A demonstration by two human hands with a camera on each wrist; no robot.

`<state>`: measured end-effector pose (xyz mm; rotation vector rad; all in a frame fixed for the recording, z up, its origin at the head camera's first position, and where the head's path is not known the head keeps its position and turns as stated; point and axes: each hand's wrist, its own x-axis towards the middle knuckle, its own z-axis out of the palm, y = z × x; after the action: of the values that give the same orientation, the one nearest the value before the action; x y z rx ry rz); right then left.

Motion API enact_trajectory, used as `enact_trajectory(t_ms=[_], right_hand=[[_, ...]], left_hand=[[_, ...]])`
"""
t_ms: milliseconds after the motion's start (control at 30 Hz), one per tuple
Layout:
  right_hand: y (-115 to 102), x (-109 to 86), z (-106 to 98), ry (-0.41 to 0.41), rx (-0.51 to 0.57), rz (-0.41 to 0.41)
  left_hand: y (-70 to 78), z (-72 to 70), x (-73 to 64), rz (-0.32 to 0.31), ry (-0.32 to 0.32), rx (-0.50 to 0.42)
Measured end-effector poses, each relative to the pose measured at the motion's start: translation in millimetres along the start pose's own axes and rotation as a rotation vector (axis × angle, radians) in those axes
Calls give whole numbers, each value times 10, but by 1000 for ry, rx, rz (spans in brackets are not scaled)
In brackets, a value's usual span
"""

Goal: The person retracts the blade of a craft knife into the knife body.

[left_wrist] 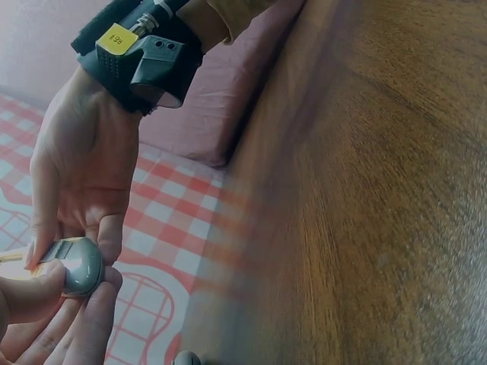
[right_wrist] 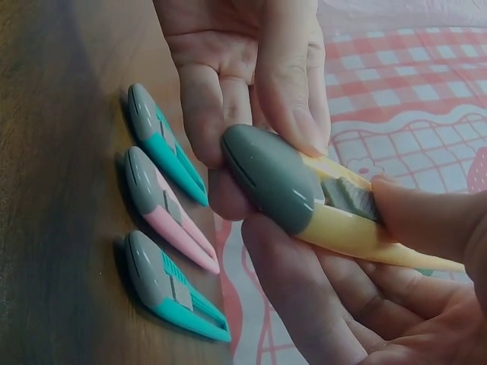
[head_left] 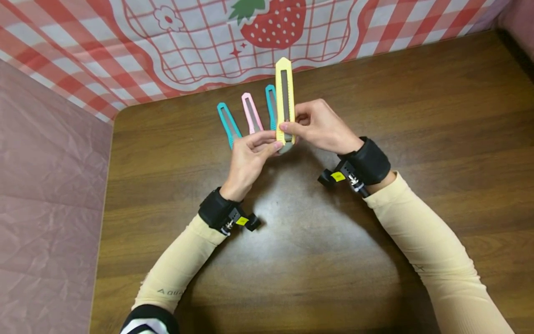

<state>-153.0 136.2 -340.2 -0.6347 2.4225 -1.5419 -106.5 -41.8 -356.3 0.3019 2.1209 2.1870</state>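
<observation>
Both hands hold a yellow utility knife above the table, its pointed end toward the cloth. My right hand grips its lower half, thumb at the grey ridged slider and fingers beneath. With thumb and fingers, my left hand pinches the lower end by the rounded grey cap. On the table beyond the left hand lie a teal utility knife, a pink one and another teal one, side by side. Their grey ends show in the right wrist view; the hands partly hide them in the head view.
A brown wooden table spreads under both arms. Behind its far edge hangs a red-and-white checked cloth with a strawberry print. Pink fabric covers the left side. Each wrist wears a black strap with a small camera.
</observation>
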Motion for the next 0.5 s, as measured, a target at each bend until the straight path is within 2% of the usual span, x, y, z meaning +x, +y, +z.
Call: enact_trajectory(t_ms=[500], right_hand=[[-1,9,8,-11,-12,21]], left_hand=[[5,-15,3,-4,0,28]])
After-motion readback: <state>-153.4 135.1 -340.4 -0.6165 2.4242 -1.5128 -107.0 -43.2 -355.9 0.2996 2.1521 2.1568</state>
